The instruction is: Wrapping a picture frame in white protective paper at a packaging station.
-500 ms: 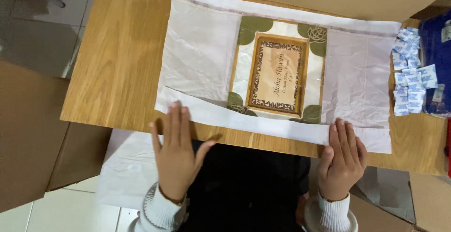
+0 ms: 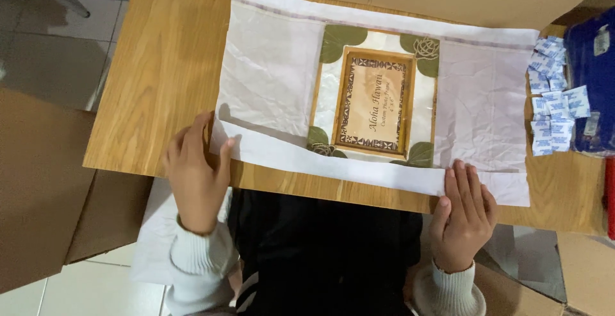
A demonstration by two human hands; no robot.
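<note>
Wrapping paper point(image 2: 384, 98) edge under both hands.

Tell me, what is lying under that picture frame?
The picture frame lies on a sheet of white wrapping paper, spread over a wooden table. The part of the paper directly beneath the frame is hidden.

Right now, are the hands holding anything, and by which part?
Both hands are on the white wrapping paper at its folded near edge: left hand at the left corner, right hand toward the right end. A closed grip cannot be told.
</note>
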